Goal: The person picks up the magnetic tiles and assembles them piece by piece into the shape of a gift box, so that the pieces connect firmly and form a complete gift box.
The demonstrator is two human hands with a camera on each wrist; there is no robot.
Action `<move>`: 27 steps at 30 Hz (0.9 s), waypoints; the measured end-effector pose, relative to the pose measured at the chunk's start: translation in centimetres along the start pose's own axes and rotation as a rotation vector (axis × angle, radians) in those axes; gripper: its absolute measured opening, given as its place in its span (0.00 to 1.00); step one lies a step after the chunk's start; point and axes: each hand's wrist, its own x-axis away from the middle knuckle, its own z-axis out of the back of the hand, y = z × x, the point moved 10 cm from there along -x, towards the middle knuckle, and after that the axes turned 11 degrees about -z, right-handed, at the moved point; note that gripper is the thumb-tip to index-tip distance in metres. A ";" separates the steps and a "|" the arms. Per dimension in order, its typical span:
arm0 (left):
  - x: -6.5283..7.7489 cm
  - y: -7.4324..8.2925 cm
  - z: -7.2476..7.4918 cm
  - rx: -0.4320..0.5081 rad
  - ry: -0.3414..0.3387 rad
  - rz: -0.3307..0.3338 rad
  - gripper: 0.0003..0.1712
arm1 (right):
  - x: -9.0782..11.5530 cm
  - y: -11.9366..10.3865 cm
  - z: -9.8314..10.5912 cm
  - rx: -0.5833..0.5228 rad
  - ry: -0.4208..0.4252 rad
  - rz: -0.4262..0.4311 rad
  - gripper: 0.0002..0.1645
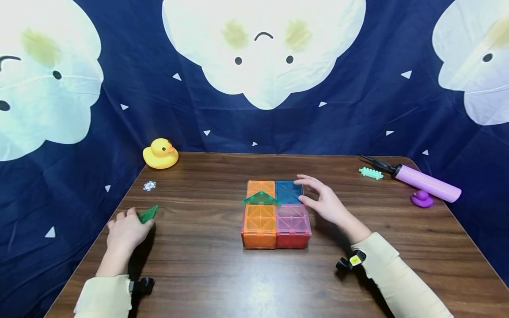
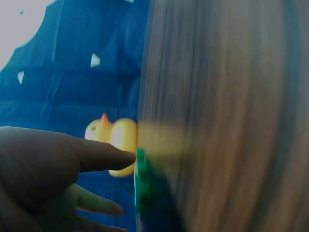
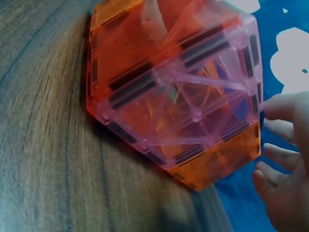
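At the left of the table my left hand [image 1: 126,229] pinches a green triangular magnetic tile [image 1: 149,214]. In the left wrist view that tile [image 2: 141,181] stands edge-on by the thumb tip. A low box of translucent magnetic tiles [image 1: 260,238] sits at mid-table, with orange, pink and red faces showing. A blue tile [image 1: 287,192] forms its far right top, and another green triangular tile [image 1: 261,198] stands across its left half. My right hand [image 1: 328,201] touches the box's right side near the blue tile, its fingers loosely bent.
A yellow rubber duck [image 1: 161,154] and a poker chip [image 1: 149,186] lie at the back left. Toward the back right are a purple hand pump [image 1: 429,182], a small purple duck [image 1: 422,199] and a mint-coloured toy piece [image 1: 370,172]. A dark blue patterned cloth [image 1: 278,128] hangs behind the table.
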 end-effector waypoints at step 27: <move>-1.7 1.5 -0.8 0.145 -0.113 -0.110 0.28 | -0.2 4.0 -1.6 -0.425 -0.115 -0.203 0.34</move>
